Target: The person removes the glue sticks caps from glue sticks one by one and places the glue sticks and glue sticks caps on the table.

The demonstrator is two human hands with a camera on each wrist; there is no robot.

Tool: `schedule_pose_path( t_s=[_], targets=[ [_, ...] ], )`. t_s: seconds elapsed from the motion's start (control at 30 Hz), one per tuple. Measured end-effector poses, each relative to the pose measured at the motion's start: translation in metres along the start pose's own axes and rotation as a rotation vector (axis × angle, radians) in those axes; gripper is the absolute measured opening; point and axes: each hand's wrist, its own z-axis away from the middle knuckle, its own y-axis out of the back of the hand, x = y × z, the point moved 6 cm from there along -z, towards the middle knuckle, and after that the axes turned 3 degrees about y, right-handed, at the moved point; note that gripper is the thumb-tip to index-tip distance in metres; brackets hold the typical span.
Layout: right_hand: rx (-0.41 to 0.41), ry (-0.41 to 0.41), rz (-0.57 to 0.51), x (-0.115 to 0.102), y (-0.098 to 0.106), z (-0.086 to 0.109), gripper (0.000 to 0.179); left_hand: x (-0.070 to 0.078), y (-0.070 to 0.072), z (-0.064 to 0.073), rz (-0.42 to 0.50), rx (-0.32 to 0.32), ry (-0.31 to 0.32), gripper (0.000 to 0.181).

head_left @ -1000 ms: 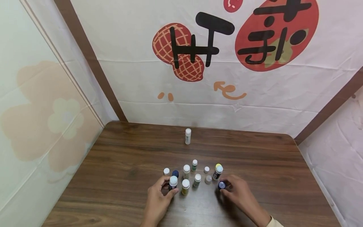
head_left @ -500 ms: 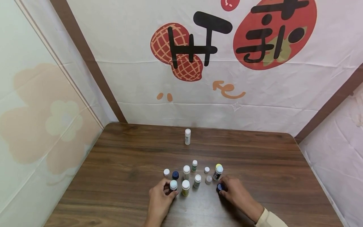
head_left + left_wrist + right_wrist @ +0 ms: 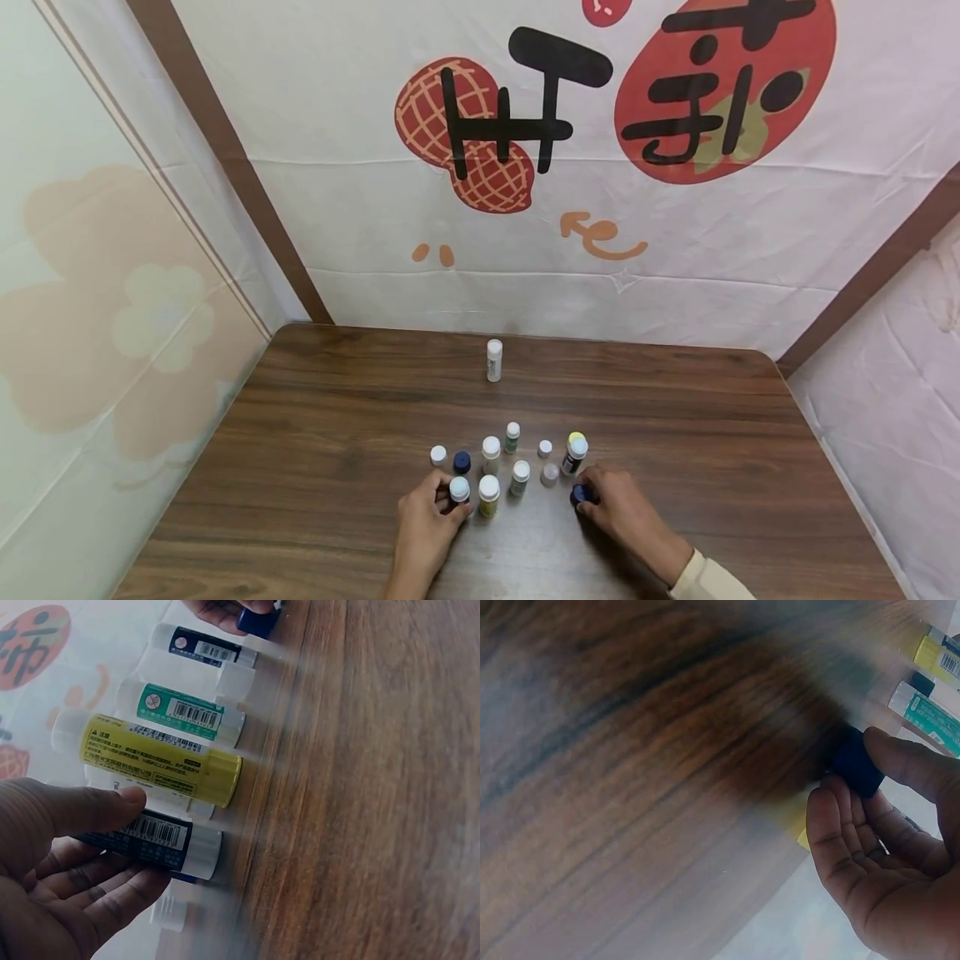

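Observation:
My left hand (image 3: pixel 426 521) holds an upright dark-blue-labelled glue stick (image 3: pixel 161 838) between thumb and fingers, its base at or near the tabletop. Beside it stands a yellow glue stick (image 3: pixel 489 495) with a white top. On the right, my right hand (image 3: pixel 626 510) pinches a dark blue cap (image 3: pixel 857 763) by its sides, low at the table. Close behind that hand is another dark glue stick (image 3: pixel 575 456) with a pale top. Between the hands stand a green-labelled glue stick (image 3: pixel 520 477) and a translucent cap (image 3: pixel 550 474).
Behind these are a white glue stick (image 3: pixel 491 455), a small green one (image 3: pixel 512 437) and a small white cap (image 3: pixel 545 448). A yellow cap (image 3: pixel 576 437) shows at right; blue (image 3: pixel 462 462) and white (image 3: pixel 438 455) caps lie left. One white stick (image 3: pixel 494 360) stands far back.
My left hand has lowered its glue stick slightly, nearer the yellow one. My right hand has turned and lowered the blue cap a little; its top shows less now.

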Motion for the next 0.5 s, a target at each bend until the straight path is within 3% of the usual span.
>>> schedule_pose_path(
  t_s=[0.3,0.5],
  targets=[
    [-0.003,-0.046,-0.019,0.0057,0.0001,-0.0011,0.025,0.0025,-0.0035,-0.0019,-0.004,-0.026,-0.015,0.034],
    [-0.003,-0.051,-0.043,0.0074,-0.0011,-0.0005,0.026,0.0036,0.0049,0.0028,-0.047,-0.128,-0.078,0.058]
  ],
)
